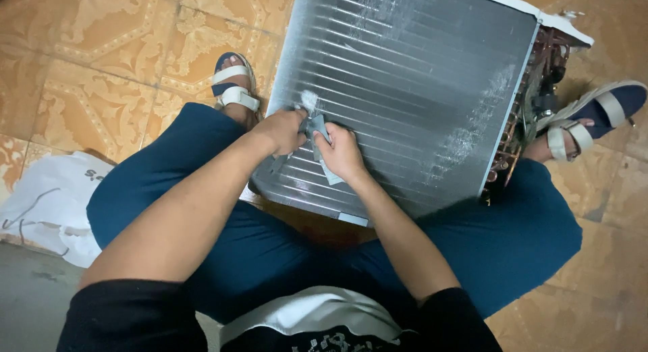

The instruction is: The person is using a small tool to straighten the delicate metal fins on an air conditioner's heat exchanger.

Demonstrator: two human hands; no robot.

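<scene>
Seated on a patterned tile floor (101, 62), legs in blue trousers (223, 244) spread to either side of a large finned metal coil (412, 75) from a cooling unit, tilted and propped between the knees. Left hand (282, 130) curled shut, knuckles up, pressed against the lower left part of the fins, gripping one end of a small grey cloth (317, 126). Right hand (341, 153) just beside it, fingers bent and closed over the same cloth, holding it flat to the fins. Hands touching each other at the cloth, a pale frothy smear right above them. More whitish streaks on the fins toward the right and near the top. Copper pipes (533, 102) bunched along the right edge of the coil. White-strapped sandals on both feet, the left one (233, 85) beside the coil's left edge, the right one (601, 116) past the pipes. White plastic bag (47, 203) lying on the floor at far left, well apart from the hands.
</scene>
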